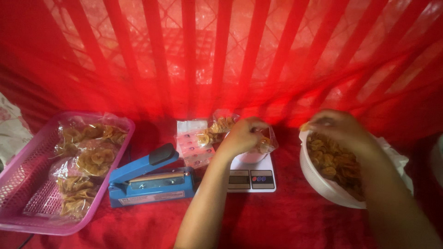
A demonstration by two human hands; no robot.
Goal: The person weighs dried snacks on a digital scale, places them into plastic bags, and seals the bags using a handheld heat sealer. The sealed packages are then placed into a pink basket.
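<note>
Left grip (241, 136) closed on chip bag (264, 144)

a red cloth (286, 226) covers the whole near surface. along the far side stand red vertical bars (221, 50) with a thin red sheet stretched behind them, light glowing through it. at far left lies a pale patterned fabric (11, 131)

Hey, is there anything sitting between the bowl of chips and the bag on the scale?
Nothing visible. Bare red cloth separates the white bowl from the bag held by the left hand; the right hand is over the chips.
</note>
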